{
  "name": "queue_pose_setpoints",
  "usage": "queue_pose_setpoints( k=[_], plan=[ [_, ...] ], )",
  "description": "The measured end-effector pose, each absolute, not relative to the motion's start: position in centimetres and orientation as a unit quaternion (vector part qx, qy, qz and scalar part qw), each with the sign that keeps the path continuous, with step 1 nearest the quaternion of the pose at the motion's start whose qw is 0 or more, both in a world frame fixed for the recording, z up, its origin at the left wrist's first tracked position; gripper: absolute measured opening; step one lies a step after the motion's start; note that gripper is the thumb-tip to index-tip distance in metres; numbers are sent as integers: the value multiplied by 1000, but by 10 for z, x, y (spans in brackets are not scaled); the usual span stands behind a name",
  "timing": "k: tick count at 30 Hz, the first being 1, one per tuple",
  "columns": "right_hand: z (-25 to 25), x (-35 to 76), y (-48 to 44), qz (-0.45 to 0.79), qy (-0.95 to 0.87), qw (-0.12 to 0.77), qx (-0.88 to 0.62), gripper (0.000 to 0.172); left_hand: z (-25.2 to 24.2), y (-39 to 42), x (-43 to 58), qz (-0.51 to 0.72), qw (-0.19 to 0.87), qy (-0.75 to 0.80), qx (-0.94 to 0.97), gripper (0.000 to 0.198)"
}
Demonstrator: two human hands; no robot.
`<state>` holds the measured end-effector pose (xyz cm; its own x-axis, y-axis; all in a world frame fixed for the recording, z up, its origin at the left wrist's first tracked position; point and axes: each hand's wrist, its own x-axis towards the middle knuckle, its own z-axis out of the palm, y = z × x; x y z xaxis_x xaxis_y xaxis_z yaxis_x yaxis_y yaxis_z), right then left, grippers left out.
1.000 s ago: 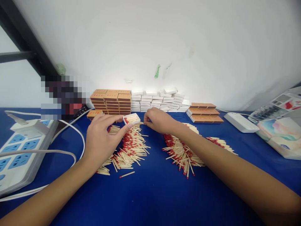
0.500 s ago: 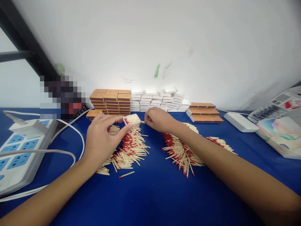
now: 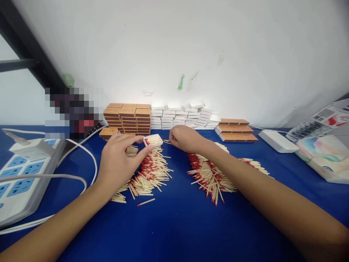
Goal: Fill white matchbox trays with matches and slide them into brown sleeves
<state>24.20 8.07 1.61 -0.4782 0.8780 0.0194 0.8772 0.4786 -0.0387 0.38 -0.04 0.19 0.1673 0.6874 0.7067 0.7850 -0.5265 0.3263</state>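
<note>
My left hand (image 3: 120,153) grips a small white matchbox tray (image 3: 160,141) by its ends, between thumb and fingers. Red-headed matches (image 3: 153,139) lie in the tray, which is tilted toward me. Just right of it, my right hand (image 3: 184,138) is closed, with a match (image 3: 166,141) poking out of the fingertips toward the tray. Under and in front of the left hand spreads a heap of loose matches (image 3: 149,174). A second heap (image 3: 209,174) lies below the right forearm, and part of it is hidden by the arm.
Against the wall stand stacked brown matchboxes (image 3: 128,118), white matchbox trays (image 3: 174,117) and a lower stack of brown boxes (image 3: 236,130). A power strip (image 3: 35,163) with white cables is at left. A white adapter (image 3: 278,141) and a tissue pack (image 3: 321,156) lie at right.
The tray in my left hand has tipped and shifted down slightly. My right hand has moved very little, and the match at its fingertips shows its dark red head more clearly.
</note>
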Motion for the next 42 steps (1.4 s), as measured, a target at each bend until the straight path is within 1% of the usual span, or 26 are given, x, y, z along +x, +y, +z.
queue_pose_setpoints(
  k=[4, 12, 17, 21, 23, 26, 31, 36, 38, 42],
  plan=[
    [21, 245, 80, 27, -859, 17, -511, 17, 2, 0, 3, -421, 56, -488, -762, 30],
    [41, 256, 77, 81, -865, 41, -494, 12, 1, 0, 3, -418, 46, -484, -768, 29],
    [59, 258, 66, 141, -880, 98, -442, 12, -2, 2, 2, -409, 34, -484, -773, 32],
    [71, 248, 48, 131, -896, 92, -414, 9, -4, 3, 3, -406, 29, -467, -785, 37],
    [72, 241, 41, 116, -903, 86, -405, 10, -3, 2, 4, -403, 27, -457, -792, 37],
    [69, 233, 36, 88, -912, 81, -394, 14, -2, 0, 5, -406, 29, -445, -798, 37],
    [63, 232, 42, 77, -915, 115, -379, 9, 0, -1, 5, -406, 25, -445, -798, 36],
    [59, 240, 58, 63, -889, 165, -423, 19, 1, -1, 3, -420, 33, -479, -770, 34],
    [53, 244, 66, 53, -872, 154, -462, 18, 1, 0, 1, -427, 37, -499, -754, 31],
    [31, 250, 81, 51, -855, 100, -507, 18, 3, 1, -1, -429, 40, -515, -741, 28]
  ],
)
